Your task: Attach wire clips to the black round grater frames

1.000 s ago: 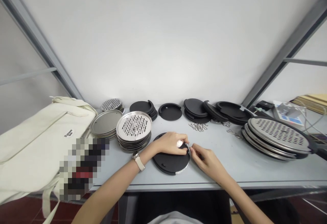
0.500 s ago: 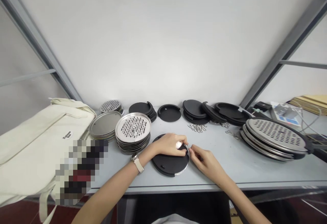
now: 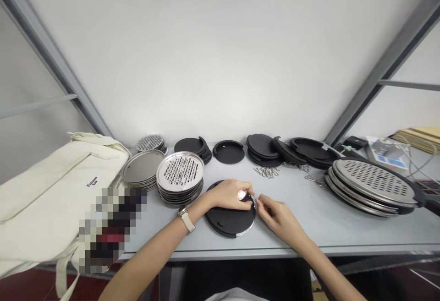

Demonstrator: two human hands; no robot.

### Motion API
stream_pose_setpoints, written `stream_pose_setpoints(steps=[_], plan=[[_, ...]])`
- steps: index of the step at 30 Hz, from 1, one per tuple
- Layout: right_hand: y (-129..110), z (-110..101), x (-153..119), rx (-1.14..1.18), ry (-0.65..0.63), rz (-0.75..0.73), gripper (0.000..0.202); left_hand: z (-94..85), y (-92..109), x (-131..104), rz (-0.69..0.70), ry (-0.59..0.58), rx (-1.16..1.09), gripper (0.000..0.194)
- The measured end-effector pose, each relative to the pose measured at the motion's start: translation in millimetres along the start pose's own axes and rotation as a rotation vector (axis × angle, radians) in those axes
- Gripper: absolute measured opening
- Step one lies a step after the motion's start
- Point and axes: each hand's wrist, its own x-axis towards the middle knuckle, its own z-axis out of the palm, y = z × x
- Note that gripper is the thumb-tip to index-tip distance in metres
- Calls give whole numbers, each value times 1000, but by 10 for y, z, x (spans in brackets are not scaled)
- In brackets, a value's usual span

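A round black disc (image 3: pixel 230 221) with a silver edge at its lower right lies near the table's front edge. My left hand (image 3: pixel 230 194) rests over its upper part, fingers bent around the right rim, with something small and white under the fingers. At that same rim, my right hand (image 3: pixel 278 216) is pinched beside a small metal piece (image 3: pixel 253 199); what its fingertips hold is too small to make out. Left of the disc stands a stack of round metal graters (image 3: pixel 182 172). Thin wire loops (image 3: pixel 266 172) lie behind my hands.
Black round holders (image 3: pixel 228 152) line the wall side. Metal plates (image 3: pixel 143 166) and small graters (image 3: pixel 149 142) stand at left. Large grater discs (image 3: pixel 374 179) are stacked at right. A cream bag (image 3: pixel 58 191) covers the table's left end.
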Motion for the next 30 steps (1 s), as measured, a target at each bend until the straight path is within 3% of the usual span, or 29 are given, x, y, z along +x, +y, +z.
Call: stream_pose_setpoints(steps=[11,19,30], plan=[[-8,-26,-8,10,67,-14,31,-7,26,-8,5,-14,22,21],[-43,-28,10,-24,-32,-27,28,0,23,-14,6,-8,94,25],[-56,-42,-3,-6,-12,-43,30,-17,52,-7,9,-22,66,22]])
